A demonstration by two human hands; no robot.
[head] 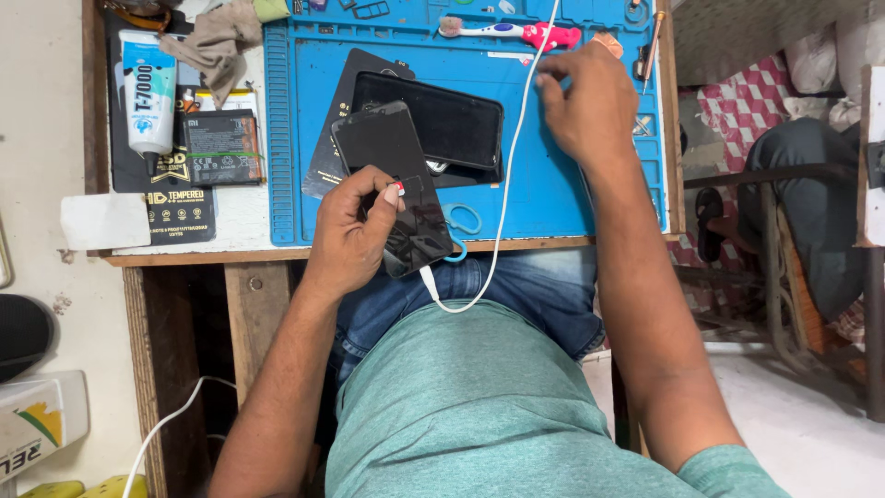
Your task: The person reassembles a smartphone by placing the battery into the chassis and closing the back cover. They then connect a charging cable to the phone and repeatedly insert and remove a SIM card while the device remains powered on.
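phone [395, 189] gripped in the left hand [355, 235], dark glass up, held over the near edge of the blue work mat [572, 194], its lower end hanging past the tabletop above the lap. fingers wrap its left side, and the thumb presses a small red-and-white bit against the screen. a white cable [510, 175] is plugged into its lower end, loops down over the jeans, then runs up across the mat to the far edge. the right hand [585, 106] rests near the mat's far right corner, fingers curled and pinching that cable or something tiny beside it; which one, i cannot tell. a second dark phone [433, 124] lies flat on a black sheet mid-mat, just beyond the held one. a pink and white toothbrush [516, 33] lies along the far edge. off the mat's left edge sit a glue tube [147, 88], a flat battery [221, 146] and a crumpled rag [214, 41]. risk, as i judge it: the cable is looped loosely, so a tug from the right hand could jerk the held phone or strain its port. the one-handed grip over the lap could also slip.
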